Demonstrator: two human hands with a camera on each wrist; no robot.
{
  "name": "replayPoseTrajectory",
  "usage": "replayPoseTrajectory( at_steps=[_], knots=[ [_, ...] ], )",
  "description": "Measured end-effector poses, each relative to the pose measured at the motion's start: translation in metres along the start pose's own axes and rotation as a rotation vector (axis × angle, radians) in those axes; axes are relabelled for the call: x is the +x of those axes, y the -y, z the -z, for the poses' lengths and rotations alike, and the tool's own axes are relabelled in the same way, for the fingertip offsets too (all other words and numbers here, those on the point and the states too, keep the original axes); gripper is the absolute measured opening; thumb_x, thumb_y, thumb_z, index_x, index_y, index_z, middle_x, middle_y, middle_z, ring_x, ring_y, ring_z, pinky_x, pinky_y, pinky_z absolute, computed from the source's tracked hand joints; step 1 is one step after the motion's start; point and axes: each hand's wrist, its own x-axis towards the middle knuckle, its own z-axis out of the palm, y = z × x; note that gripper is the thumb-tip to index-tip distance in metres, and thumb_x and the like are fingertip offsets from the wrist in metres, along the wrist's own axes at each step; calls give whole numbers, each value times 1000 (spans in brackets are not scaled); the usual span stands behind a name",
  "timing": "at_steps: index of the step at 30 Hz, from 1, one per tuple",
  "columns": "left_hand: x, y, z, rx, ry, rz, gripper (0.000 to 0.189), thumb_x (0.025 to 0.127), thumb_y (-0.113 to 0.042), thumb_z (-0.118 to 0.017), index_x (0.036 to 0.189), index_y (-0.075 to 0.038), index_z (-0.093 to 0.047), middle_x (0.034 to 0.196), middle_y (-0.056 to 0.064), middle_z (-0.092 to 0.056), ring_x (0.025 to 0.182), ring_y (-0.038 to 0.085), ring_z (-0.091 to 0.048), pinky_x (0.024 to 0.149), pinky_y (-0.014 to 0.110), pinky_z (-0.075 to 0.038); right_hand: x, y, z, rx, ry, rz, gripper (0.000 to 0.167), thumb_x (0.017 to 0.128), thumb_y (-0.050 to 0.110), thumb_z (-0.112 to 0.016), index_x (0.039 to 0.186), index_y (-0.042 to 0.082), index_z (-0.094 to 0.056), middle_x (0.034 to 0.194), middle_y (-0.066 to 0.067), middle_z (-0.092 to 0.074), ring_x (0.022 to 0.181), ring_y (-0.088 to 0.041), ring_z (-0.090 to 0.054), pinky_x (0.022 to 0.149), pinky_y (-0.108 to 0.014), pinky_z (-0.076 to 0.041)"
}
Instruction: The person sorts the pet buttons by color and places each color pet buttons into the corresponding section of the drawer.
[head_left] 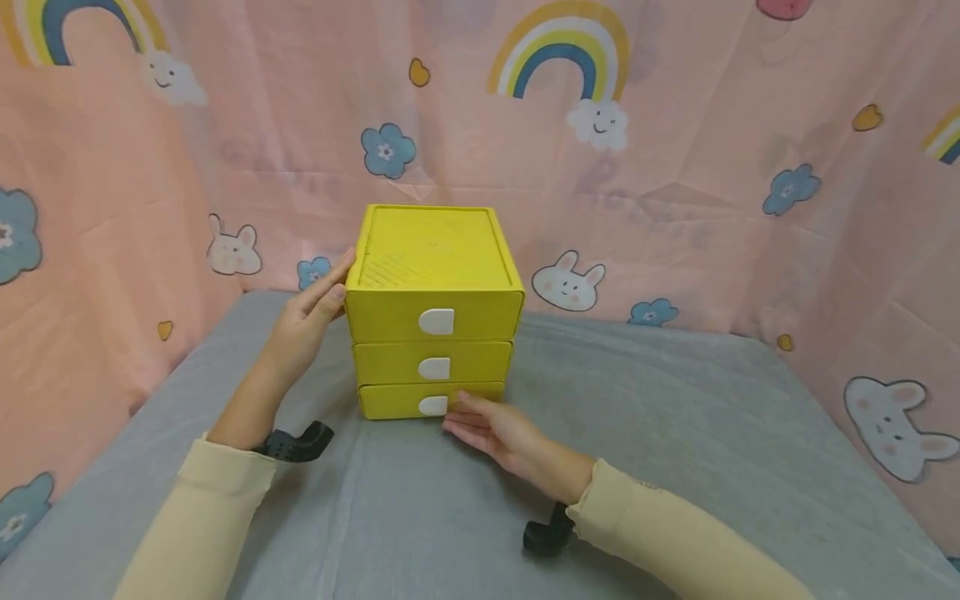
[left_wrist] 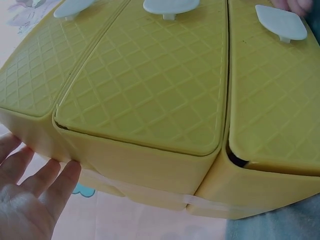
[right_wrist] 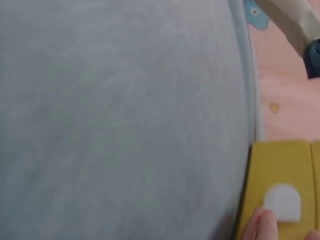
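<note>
A yellow three-drawer box (head_left: 431,250) stands on the grey cloth, each drawer front bearing a white pull tab. My left hand (head_left: 307,321) lies against the box's left side, its fingers fairly straight; in the left wrist view, the fingertips (left_wrist: 70,170) touch the side wall near the top drawer. The right hand (head_left: 498,433) is at the bottom drawer, thumb above and fingers below, by the right edge of its white tab (head_left: 432,406). Seen from the right wrist, the fingertips (right_wrist: 266,217) reach the tab's edge. A firm pinch on the tab is not visible.
Grey cloth (head_left: 675,433) covers the table around the box. A pink curtain (head_left: 480,167) printed with rainbows, rabbits and flowers hangs behind and at both sides. Dark wrist mounts (head_left: 300,442) stick out from both sleeves.
</note>
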Motion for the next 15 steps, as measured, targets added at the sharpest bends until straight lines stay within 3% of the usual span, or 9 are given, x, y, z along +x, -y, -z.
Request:
replayPoseTrajectory(
  at_steps=[4, 8, 11, 13, 15],
  knots=[
    [-3, -1, 4, 24, -1, 18, 49, 109, -36, -34, 157, -30, -28, 166, -8, -21, 152, 22, -27, 117, 48, -39, -11, 18, 22, -17, -2, 11, 32, 102, 16, -56, 125, -6, -54, 110, -15, -68, 100, -24, -71, 101, -35, -54],
    [-7, -1, 11, 48, -9, 32, 49, 109, -38, -34, 157, -31, -28, 166, -8, -22, 150, 24, -31, 107, 18, -45, -25, 46, 49, -16, -48, 27, 47, 102, 23, -58, 136, -7, -49, 110, -12, -71, 97, -18, -73, 102, -31, -52],
    [-9, -1, 15, 55, -7, 27, 49, 109, -38, -34, 157, -31, -28, 166, -7, -21, 150, 25, -31, 98, 4, -43, -32, 67, 71, -44, -78, 75, 56, 101, 29, -58, 143, -6, -43, 106, -5, -72, 97, -13, -72, 104, -29, -49],
    [-8, -2, 17, 52, 4, 26, 50, 109, -38, -35, 157, -30, -28, 166, -6, -21, 150, 25, -31, 97, 3, -43, -34, 79, 88, -128, -96, 135, 59, 102, 33, -56, 145, -5, -41, 103, 2, -71, 98, -8, -71, 103, -25, -50],
    [-7, -3, 19, 47, 18, 22, 50, 109, -36, -36, 158, -28, -28, 167, -6, -20, 150, 23, -31, 97, 4, -43, -35, 89, 105, -283, -144, 225, 63, 103, 38, -53, 146, -6, -39, 106, 4, -69, 98, -2, -69, 98, -20, -53]
  ],
)
